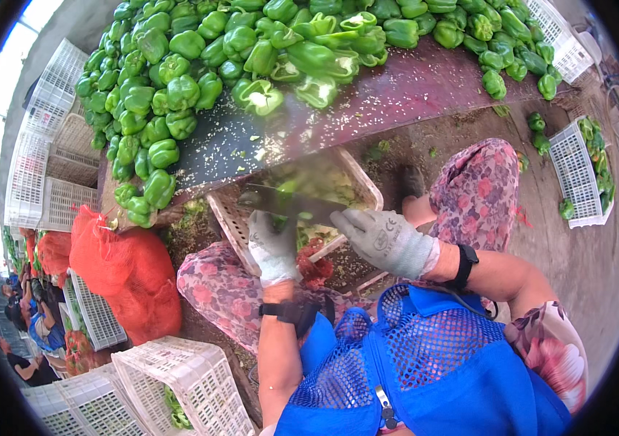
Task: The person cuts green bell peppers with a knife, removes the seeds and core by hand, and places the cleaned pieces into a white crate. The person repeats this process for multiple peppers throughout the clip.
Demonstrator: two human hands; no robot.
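Note:
My right hand (pixel 388 241), in a grey-coated work glove, grips a broad-bladed knife (pixel 309 206). Its dark blade points left, above a plastic crate (pixel 361 175) between my knees. Close to the blade is my left hand (pixel 274 245), gloved alike, with its fingers partly hidden. A bit of green shows at those fingers, but whether they hold it is unclear. Pale and green pepper scraps (pixel 336 185) lie in the crate, blurred in part. On the table (pixel 375 103) beyond, cut bell peppers (pixel 260 97) with pale cores lie before a large heap of whole green bell peppers (pixel 178 90).
Red mesh sacks (pixel 124 272) stand at left. White plastic crates (pixel 184 376) sit at lower left, with more stacked (pixel 28 169) farther up. A crate of peppers (pixel 576 171) stands on the floor at right. Other people (pixel 34 327) are at far left. Seeds litter the tabletop.

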